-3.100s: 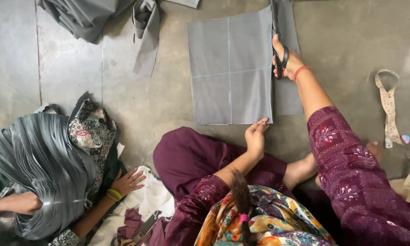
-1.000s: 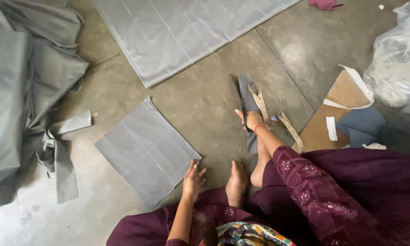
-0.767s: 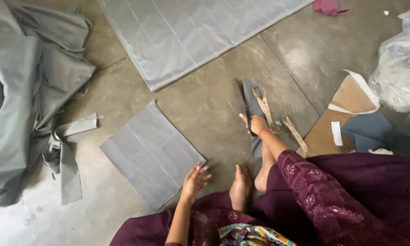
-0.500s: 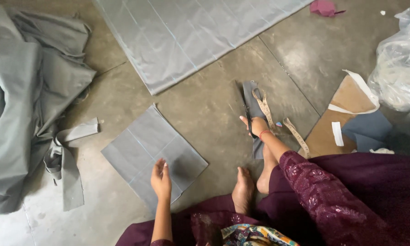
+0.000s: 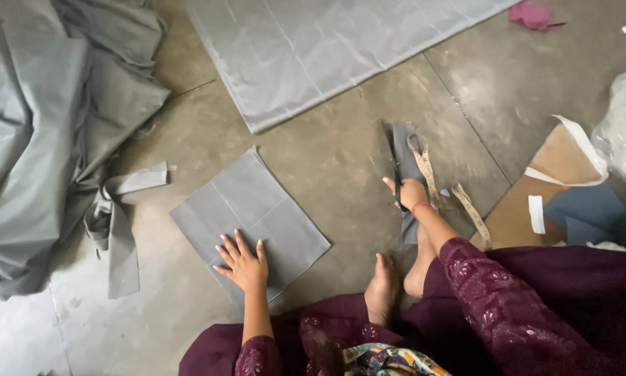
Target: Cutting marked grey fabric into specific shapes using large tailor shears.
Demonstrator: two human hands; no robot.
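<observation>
On the concrete floor (image 5: 341, 167), directly ahead of the seated person's knees, a small grey fabric square (image 5: 250, 216) is lying flat, turned so its corners point away like a diamond, with faint chalk lines crossing it. The left hand (image 5: 243, 261) is resting on the square's near edge, palm down and fingers spread, gripping nothing. It is the nearer hand to this piece. To the right of the square, well apart from it, the right hand (image 5: 410, 193) is closing around dark scissors (image 5: 395, 170), whose blades are pointing away from the person along a narrow grey strip (image 5: 407, 150). A tan measuring tape (image 5: 459, 198) is curling just beside that strip. Beyond the square, a larger grey sheet (image 5: 327, 49) is spreading flat, smooth and matte. Left of the square, a crumpled grey heap (image 5: 41, 132) is bunching up, with a loose folded offcut (image 5: 114, 216) between them. Far right of the square, brown cardboard (image 5: 536, 188) and a clear plastic bag (image 5: 623, 125) are sitting.
</observation>
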